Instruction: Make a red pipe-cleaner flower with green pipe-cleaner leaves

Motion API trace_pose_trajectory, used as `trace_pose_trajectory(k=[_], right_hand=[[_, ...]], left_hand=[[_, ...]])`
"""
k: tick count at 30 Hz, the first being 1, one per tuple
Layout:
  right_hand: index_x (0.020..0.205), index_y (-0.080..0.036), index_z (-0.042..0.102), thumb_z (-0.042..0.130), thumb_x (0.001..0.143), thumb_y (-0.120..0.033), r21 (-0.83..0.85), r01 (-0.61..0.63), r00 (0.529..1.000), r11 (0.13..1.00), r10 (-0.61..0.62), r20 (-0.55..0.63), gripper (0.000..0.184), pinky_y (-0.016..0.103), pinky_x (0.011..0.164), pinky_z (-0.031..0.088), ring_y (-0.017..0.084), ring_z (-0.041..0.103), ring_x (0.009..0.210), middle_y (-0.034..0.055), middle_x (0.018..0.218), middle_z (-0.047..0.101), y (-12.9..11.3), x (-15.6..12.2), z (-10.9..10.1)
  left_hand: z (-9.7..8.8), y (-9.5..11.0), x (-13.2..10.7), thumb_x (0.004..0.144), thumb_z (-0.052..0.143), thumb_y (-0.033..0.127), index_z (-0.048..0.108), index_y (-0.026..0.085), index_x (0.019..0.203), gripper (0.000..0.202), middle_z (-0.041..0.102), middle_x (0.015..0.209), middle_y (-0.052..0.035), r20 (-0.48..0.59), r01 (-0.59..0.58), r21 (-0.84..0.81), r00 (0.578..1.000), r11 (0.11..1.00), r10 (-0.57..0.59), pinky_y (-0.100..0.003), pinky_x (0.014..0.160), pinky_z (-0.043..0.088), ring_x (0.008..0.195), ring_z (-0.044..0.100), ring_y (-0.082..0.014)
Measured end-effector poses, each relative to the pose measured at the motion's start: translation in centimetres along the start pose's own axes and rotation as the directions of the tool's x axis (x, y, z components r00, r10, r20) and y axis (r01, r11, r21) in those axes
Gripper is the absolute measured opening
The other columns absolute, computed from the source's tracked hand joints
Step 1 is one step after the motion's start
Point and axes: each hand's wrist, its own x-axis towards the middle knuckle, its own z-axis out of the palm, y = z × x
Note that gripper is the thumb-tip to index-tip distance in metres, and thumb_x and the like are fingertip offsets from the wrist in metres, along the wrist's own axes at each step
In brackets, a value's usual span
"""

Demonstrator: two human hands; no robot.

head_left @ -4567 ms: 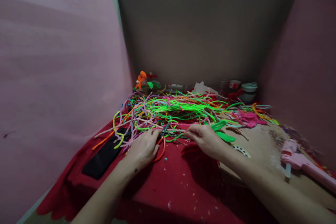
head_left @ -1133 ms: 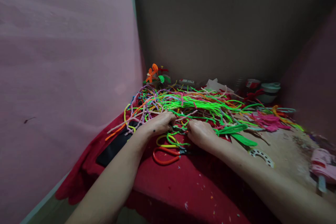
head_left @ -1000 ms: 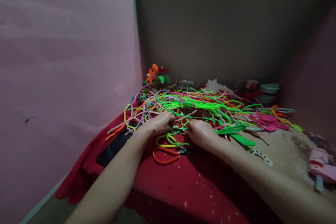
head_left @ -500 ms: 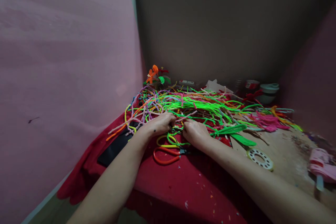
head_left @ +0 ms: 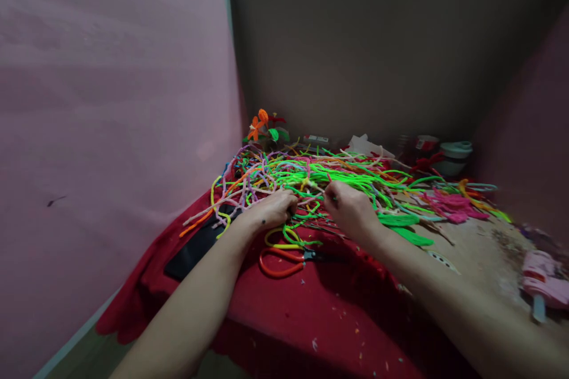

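My left hand (head_left: 283, 206) is closed, its fingers curled at the front edge of the pipe cleaner heap (head_left: 351, 179); what it grips is hidden. To its right, my right hand (head_left: 351, 208) pinches the end of a pale pipe cleaner, its fingertips turned toward the left hand. Short curled green pipe cleaners (head_left: 306, 217) and thin dark stems lie between the hands. Below them, scissors (head_left: 281, 272) with red and yellow handles rest on the red cloth (head_left: 284, 314), blades pointing right. Green looped leaves (head_left: 406, 237) lie behind my right wrist.
A black flat object (head_left: 191, 254) lies by my left forearm. At right are a perforated ring (head_left: 442, 260), partly behind my arm, a pink glue gun (head_left: 544, 281) and pink pipe cleaners (head_left: 460, 206). An orange flower (head_left: 258, 124) and a lidded cup (head_left: 456, 157) stand behind.
My right hand has moved up and to the right, away from the left, uncovering stems and green strands. It now covers part of the perforated ring. The left hand has hardly moved.
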Motion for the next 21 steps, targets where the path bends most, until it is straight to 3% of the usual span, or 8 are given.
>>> trace_pose_trajectory(k=[2,3,5,7,9,13,17,21], right_hand=[[0.072,-0.017,0.054,0.051,0.079,-0.023,0.383,-0.057,0.986,0.922,0.111,-0.120,0.010,0.024,0.050,0.039,0.012,0.053,0.051,0.0015,0.061,0.058,-0.1,0.1,-1.7],[0.072,-0.017,0.052,0.053,0.078,-0.025,0.581,-0.101,0.974,0.808,0.200,-0.109,0.010,0.022,0.044,0.037,0.010,0.049,0.044,-0.0010,0.056,0.056,-0.2,0.1,-2.6],[0.078,-0.018,0.053,0.059,0.073,-0.027,0.852,-0.173,0.953,0.495,0.301,0.019,0.011,0.020,0.037,0.035,0.008,0.048,0.039,-0.0021,0.060,0.059,-0.2,-0.2,-4.1],[0.086,-0.016,0.057,0.064,0.069,-0.025,0.938,-0.255,0.931,0.233,0.323,0.172,0.020,0.019,0.034,0.036,0.008,0.050,0.039,-0.0011,0.063,0.061,0.2,-1.0,-5.2],[0.087,-0.015,0.061,0.068,0.065,-0.023,0.936,-0.342,0.899,0.079,0.317,0.302,0.024,0.018,0.033,0.037,0.007,0.051,0.040,0.0000,0.064,0.063,0.7,-2.0,-5.7],[0.075,-0.015,0.063,0.072,0.062,-0.023,0.896,-0.439,0.846,-0.061,0.307,0.436,0.018,0.015,0.029,0.035,0.006,0.050,0.037,0.0006,0.062,0.064,1.8,-3.9,-6.0],[0.070,-0.015,0.060,0.073,0.060,-0.023,0.866,-0.493,0.816,-0.084,0.301,0.493,0.018,0.015,0.027,0.029,0.004,0.043,0.031,-0.0008,0.057,0.063,2.4,-4.8,-5.8],[0.065,-0.016,0.056,0.074,0.058,-0.024,0.858,-0.509,0.805,-0.076,0.312,0.505,0.022,0.014,0.028,0.021,0.002,0.036,0.029,-0.0035,0.049,0.059,2.7,-5.3,-5.3]], left_hand=[[-0.1,0.3,0.0,0.063,0.048,0.003,0.062,0.017,0.072,0.022,0.057,0.080,-0.0031,-0.012,0.010,0.000,1.000,1.000,-0.010,-0.024,0.068,0.039,0.076,0.051,-0.0148],[-0.1,0.4,0.1,0.064,0.049,0.004,0.062,0.017,0.072,0.020,0.058,0.080,-0.0032,-0.020,0.018,0.001,1.000,1.000,-0.018,-0.024,0.069,0.039,0.077,0.051,-0.0151],[0.1,0.7,0.3,0.067,0.053,0.008,0.062,0.016,0.072,0.014,0.058,0.081,-0.0041,-0.044,0.041,0.005,0.998,0.999,-0.041,-0.025,0.070,0.039,0.080,0.051,-0.0163],[0.4,0.8,0.5,0.069,0.056,0.012,0.063,0.016,0.073,0.009,0.059,0.082,-0.0051,-0.075,0.071,0.008,0.995,0.997,-0.070,-0.026,0.071,0.039,0.081,0.051,-0.0174],[0.9,0.8,0.8,0.071,0.057,0.015,0.063,0.016,0.075,0.008,0.059,0.083,-0.0052,-0.109,0.098,0.004,0.989,0.995,-0.097,-0.027,0.072,0.040,0.082,0.052,-0.0176],[1.8,0.6,1.2,0.073,0.057,0.019,0.064,0.018,0.076,0.008,0.059,0.081,-0.0043,-0.168,0.133,-0.021,0.977,0.991,-0.134,-0.028,0.073,0.041,0.082,0.052,-0.0174],[1.6,1.0,1.2,0.071,0.055,0.013,0.065,0.017,0.077,0.012,0.059,0.079,-0.0044,-0.197,0.103,-0.035,0.975,0.994,-0.108,-0.028,0.073,0.041,0.079,0.053,-0.0171],[-0.4,2.8,0.7,0.076,0.047,0.011,0.065,0.019,0.083,0.020,0.061,0.086,-0.0053,-0.240,0.028,-0.047,0.970,0.999,-0.039,-0.031,0.079,0.039,0.087,0.052,-0.0179]])
